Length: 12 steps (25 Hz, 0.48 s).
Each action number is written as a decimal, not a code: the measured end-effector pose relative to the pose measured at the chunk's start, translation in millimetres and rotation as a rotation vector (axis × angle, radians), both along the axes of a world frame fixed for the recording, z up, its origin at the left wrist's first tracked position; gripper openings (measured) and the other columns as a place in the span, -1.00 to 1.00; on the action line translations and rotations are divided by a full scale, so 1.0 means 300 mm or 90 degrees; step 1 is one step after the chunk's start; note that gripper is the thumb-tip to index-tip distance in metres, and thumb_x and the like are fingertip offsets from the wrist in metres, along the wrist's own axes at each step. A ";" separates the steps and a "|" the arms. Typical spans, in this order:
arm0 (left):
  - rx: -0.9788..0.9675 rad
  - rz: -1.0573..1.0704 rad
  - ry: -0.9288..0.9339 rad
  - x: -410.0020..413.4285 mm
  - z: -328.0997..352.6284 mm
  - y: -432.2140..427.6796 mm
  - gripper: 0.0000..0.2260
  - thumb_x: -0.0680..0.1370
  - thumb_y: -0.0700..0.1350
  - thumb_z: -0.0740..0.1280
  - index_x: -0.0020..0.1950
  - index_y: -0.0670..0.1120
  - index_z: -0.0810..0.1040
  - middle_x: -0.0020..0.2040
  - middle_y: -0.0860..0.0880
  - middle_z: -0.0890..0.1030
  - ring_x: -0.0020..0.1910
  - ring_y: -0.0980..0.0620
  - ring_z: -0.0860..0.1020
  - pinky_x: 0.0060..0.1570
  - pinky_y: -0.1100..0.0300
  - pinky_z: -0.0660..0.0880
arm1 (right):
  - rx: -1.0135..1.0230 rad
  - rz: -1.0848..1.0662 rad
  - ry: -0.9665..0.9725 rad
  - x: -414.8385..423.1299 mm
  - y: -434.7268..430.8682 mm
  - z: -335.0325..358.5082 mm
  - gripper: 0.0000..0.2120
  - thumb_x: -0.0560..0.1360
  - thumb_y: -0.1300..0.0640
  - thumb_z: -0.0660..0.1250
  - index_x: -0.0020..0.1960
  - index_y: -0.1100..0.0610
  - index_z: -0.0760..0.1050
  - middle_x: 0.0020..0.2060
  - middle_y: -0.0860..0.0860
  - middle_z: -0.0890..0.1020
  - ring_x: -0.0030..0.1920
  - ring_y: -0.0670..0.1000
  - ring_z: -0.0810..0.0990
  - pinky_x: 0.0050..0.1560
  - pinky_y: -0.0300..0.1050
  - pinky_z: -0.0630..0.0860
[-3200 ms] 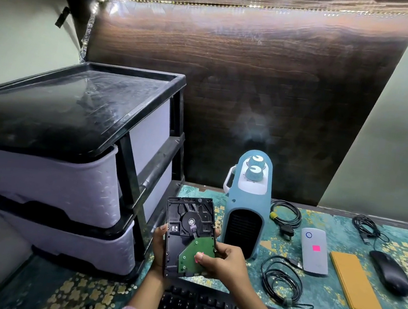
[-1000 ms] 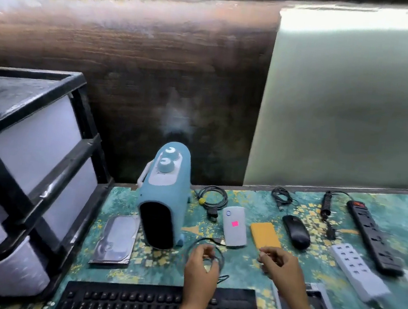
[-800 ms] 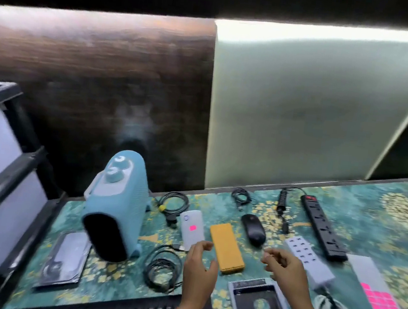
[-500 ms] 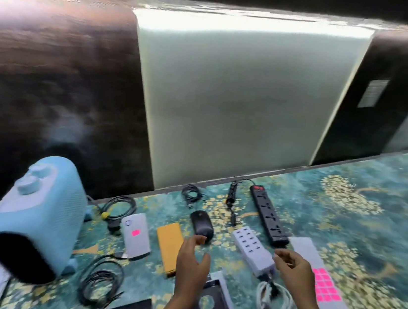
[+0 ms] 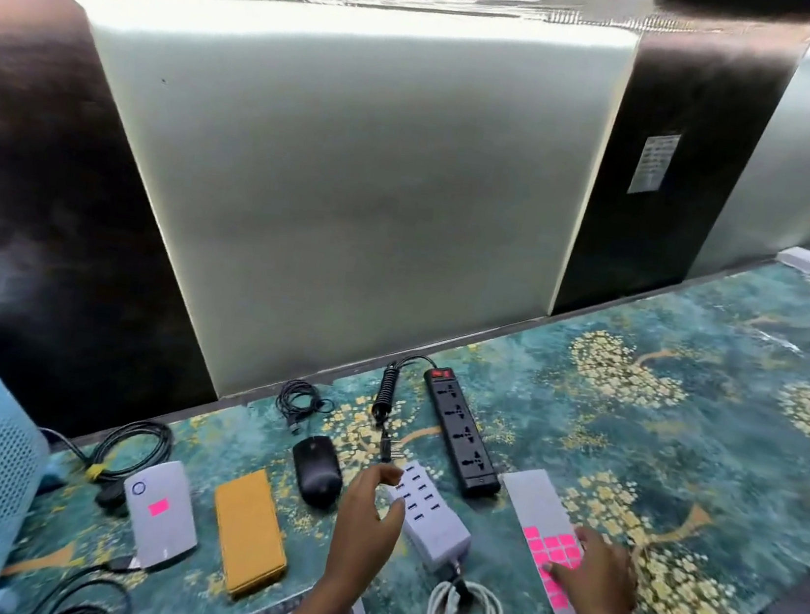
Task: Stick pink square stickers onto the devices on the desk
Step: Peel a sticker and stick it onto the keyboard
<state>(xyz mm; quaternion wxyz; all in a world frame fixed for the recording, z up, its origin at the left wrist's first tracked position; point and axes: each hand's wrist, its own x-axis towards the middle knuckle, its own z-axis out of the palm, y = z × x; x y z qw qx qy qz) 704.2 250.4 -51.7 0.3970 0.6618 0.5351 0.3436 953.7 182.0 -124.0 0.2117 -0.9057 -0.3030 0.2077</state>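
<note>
Sticker-fetching seems to be going on. Lower left, the white device (image 5: 159, 514) is already wearing one; lower centre, the left hand (image 5: 367, 518) is hovering loose, empty; lower right, the right hand (image 5: 597, 571) is lying on the sticker sheet (image 5: 530, 493), pinch unclear. Peeling a square looks next.

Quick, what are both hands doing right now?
Left hand: open, holding nothing.
Right hand: touching the sticker sheet; whether its fingers pinch anything cannot be told.
</note>
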 end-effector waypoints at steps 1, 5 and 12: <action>-0.008 0.002 -0.001 -0.004 -0.001 0.009 -0.81 0.50 -0.27 0.28 0.04 -0.01 0.47 0.00 0.04 0.52 0.01 0.13 0.47 0.00 0.25 0.36 | -0.007 -0.016 0.042 0.006 0.019 0.014 -0.44 0.17 0.19 0.58 0.12 0.18 0.47 0.02 0.26 0.57 0.01 0.24 0.54 -0.08 -0.01 0.45; -0.078 -0.025 -0.065 -0.019 0.016 0.045 -0.75 0.49 -0.27 0.29 -0.04 0.10 0.44 -0.02 0.02 0.55 -0.01 0.02 0.52 -0.10 0.26 0.43 | 0.143 -0.054 0.129 0.000 0.102 0.118 -0.68 0.29 0.27 0.50 -0.01 0.34 0.51 -0.13 0.30 0.64 -0.19 0.20 0.59 -0.31 -0.13 0.38; -0.232 -0.076 -0.224 0.078 0.131 0.070 -0.72 0.34 0.04 0.39 0.00 0.00 0.51 -0.03 -0.03 0.59 -0.16 0.07 0.60 -0.22 0.23 0.44 | 0.299 0.285 0.340 -0.128 0.180 0.362 -0.82 0.31 0.28 0.47 -0.11 0.21 0.57 -0.42 -0.09 0.67 -0.41 -0.16 0.64 -0.39 -0.31 0.56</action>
